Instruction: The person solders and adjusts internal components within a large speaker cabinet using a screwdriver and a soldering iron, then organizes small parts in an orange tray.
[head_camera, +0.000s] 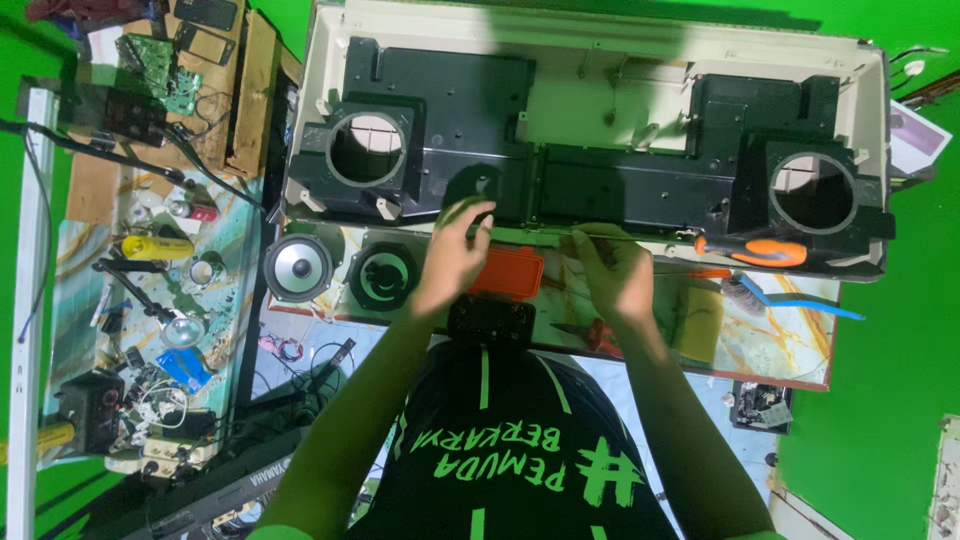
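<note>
Resting at the near edge of the big speaker housing (590, 130), the left hand (455, 250) has curled fingers touching it; the right hand (612, 265) grasps a thin tool. It seems stiff and bulky, best held by the rim.

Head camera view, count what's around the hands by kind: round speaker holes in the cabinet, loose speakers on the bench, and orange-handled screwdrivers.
Round speaker holes in the cabinet: 2, left hole and right hole
Loose speakers on the bench: 2, silver-coned speaker and black speaker
Orange-handled screwdrivers: 1, screwdriver lying on the cabinet's edge
Total: 5
</note>
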